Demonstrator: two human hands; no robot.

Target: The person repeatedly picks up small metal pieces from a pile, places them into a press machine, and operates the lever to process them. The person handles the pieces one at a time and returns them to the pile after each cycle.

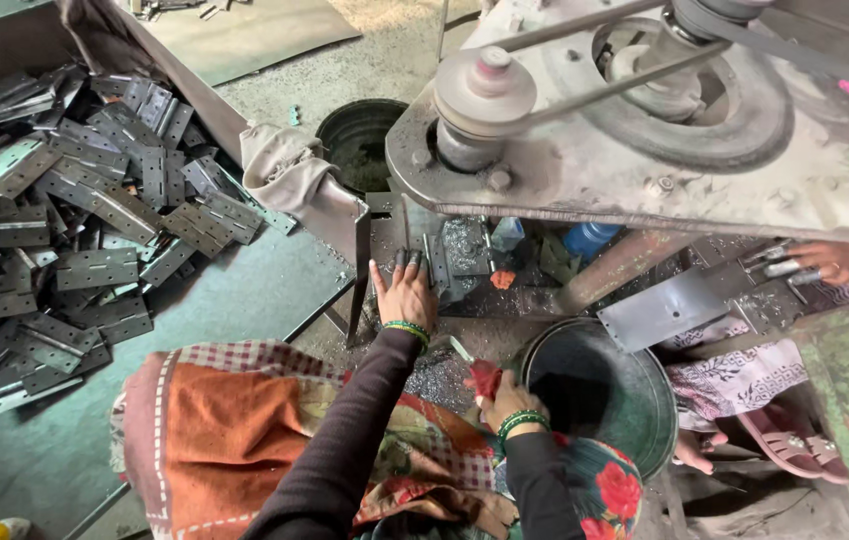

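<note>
Packages and containers: a blue bottle-shaped container [589, 238] sits on the cluttered machine bed [464, 300] under the overhanging pulley housing [644, 150], with a small orange-red item [502, 279] just left of it. No legible labels or signs noted. A dark round metal tub [599, 390] stands at lower right; a second dark round bucket [359, 140] stands behind the bed. A large pile of grey metal hinges [74, 230] fills the tray at left, with a pale cloth [289, 170] draped over the tray's near corner.

Left hand [404, 292]: arm in a dark sleeve extended forward, green bangles at the wrist, palm down, fingers [406, 262] pressed on a dark flat metal piece [434, 262] on the bed — resting on it rather than visibly gripping; whether it clasps the piece cannot be determined.

Right hand [506, 400]: drawn close to the body, just beside the tub's rim, fingers curled closed around a red cloth-like wad [484, 378].

Another person's hand [829, 262] — separate from the wearer's — rests on metal parts [779, 268] at the right end of the bed, near a pink sleeve.
</note>
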